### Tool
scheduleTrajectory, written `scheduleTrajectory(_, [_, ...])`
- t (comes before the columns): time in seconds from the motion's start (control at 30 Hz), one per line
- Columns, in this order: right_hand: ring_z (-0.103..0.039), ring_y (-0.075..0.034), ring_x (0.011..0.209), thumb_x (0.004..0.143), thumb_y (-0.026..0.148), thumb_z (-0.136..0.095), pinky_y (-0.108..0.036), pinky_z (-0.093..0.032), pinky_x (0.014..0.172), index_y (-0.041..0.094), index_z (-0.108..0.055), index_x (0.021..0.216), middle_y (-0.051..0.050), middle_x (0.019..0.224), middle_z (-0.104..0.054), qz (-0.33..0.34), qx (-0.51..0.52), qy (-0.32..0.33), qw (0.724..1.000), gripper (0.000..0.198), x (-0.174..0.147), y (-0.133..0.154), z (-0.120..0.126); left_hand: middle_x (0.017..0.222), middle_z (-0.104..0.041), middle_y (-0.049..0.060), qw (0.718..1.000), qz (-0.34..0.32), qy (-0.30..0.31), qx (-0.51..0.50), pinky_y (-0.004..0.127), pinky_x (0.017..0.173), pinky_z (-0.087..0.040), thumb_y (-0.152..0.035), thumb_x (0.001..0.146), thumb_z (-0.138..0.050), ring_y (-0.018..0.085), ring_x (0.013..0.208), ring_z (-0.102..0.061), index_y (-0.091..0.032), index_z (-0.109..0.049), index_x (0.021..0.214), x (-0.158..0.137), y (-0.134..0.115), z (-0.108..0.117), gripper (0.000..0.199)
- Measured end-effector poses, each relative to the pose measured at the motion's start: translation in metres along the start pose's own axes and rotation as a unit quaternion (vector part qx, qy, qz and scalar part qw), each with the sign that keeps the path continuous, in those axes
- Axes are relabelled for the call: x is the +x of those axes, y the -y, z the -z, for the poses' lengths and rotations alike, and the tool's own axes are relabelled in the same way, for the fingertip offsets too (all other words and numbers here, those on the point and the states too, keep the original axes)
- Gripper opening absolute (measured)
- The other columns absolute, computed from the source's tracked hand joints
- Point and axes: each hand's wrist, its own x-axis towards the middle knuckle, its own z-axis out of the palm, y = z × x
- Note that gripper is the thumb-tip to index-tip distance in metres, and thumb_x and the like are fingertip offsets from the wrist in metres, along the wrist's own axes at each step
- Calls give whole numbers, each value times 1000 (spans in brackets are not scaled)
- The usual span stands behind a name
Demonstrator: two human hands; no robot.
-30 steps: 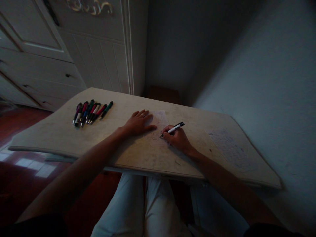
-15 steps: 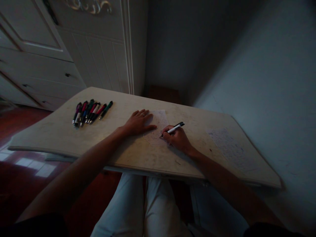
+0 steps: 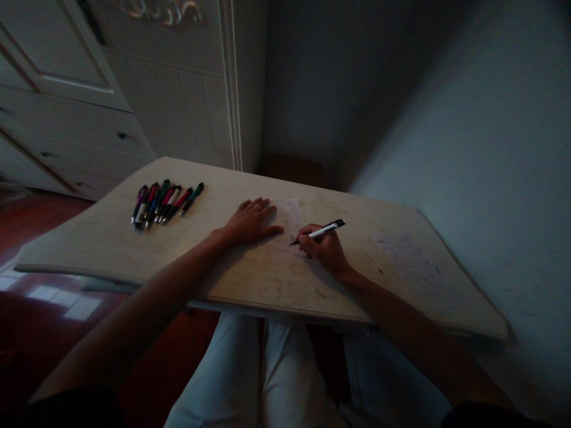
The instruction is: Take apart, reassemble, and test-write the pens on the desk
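Observation:
My right hand (image 3: 325, 248) is closed around a white and black pen (image 3: 322, 230), its tip pointing down and left at a sheet of paper (image 3: 288, 213). Whether the tip touches the paper I cannot tell. Handwriting covers part of that sheet. My left hand (image 3: 254, 222) lies flat with its fingers stretched out, over the sheet's left side, a ring on one finger. Under both hands is a pale, stained table (image 3: 232, 279).
Several pens (image 3: 165, 203) in mixed colours lie bunched at the table's left. A second written sheet (image 3: 417, 267) lies at the right, near the wall (image 3: 508, 196). White cabinets (image 3: 178, 113) stand behind the table at the left.
The pen in my right hand leans lower, its top end further right, and my right hand has shifted slightly right. My left hand has stayed in place.

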Motion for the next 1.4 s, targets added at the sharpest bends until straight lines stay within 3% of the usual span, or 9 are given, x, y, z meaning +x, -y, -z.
scheduleTrajectory(0.47, [-54,-9,53,90,44,-55,-21,-43,48,21,-58,106,3,72,-58,54,12,-71,996,28,9,-4,13,160,-31,11,1000,0,20,-3,46,120,-16,-75,88,-35,29,149,-22,-23,-41,147,0,0,4,79])
scheduleTrajectory(0.63, [-64,-14,73,88,36,-58,-25,-52,61,22,-61,119,-6,98,-67,84,-75,-47,993,34,13,-10,19,160,-28,12,1000,-6,25,-8,47,120,-15,-75,89,-35,29,149,-21,-21,-39,148,0,2,4,80])
scheduleTrajectory(0.87, [-68,-17,85,87,24,-56,-27,-57,58,27,-58,132,-10,128,-61,136,-58,-64,987,45,24,-26,24,160,-28,14,1000,1,19,-3,46,120,-16,-76,87,-37,29,149,-21,-19,-41,147,0,1,2,83])
scheduleTrajectory(1.13, [-66,-19,97,89,27,-62,-32,-59,75,28,-58,124,-7,114,-61,246,-88,-118,958,36,22,-19,28,159,-31,14,1000,1,11,-9,47,120,-17,-76,87,-38,29,149,-23,-19,-42,147,0,2,0,83])
scheduleTrajectory(1.27, [-64,-17,91,91,25,-60,-32,-59,73,27,-62,115,-5,106,-61,300,-143,-145,932,24,18,-11,27,159,-31,14,1000,3,12,-7,47,120,-16,-75,87,-39,30,149,-23,-19,-42,146,1,2,1,82])
scheduleTrajectory(1.4, [-64,-16,88,93,21,-58,-30,-60,71,25,-63,109,-5,105,-61,341,-155,-126,918,18,16,-10,24,159,-31,13,1000,3,17,-1,47,120,-16,-75,88,-38,30,149,-23,-20,-42,146,1,3,0,81])
